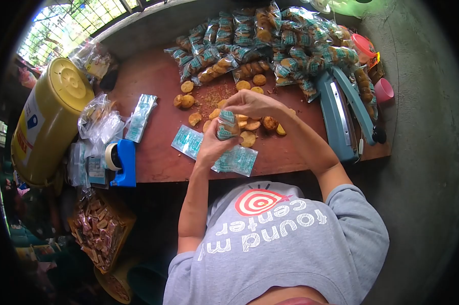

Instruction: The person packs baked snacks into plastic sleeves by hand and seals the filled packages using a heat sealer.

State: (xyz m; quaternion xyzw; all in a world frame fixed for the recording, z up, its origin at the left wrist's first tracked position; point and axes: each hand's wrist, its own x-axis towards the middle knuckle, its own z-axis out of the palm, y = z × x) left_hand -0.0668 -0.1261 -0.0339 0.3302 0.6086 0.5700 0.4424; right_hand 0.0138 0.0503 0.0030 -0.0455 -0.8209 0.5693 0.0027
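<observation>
Upright in my left hand is a small clear bag with teal print, with round biscuits inside it. My right hand is at the bag's top, its fingers bent together; what they pinch, if anything, is too small to tell. Loose round biscuits lie on the reddish table beside and beyond both hands. Flat printed bags rest on the table under and around my left wrist. Another stack of flat bags lies farther left.
Filled biscuit bags are piled along the table's back. A teal sealer and pink cup stand right. At left are a blue tape dispenser, plastic bags and a large yellow container. A crate of wrapped packets sits below.
</observation>
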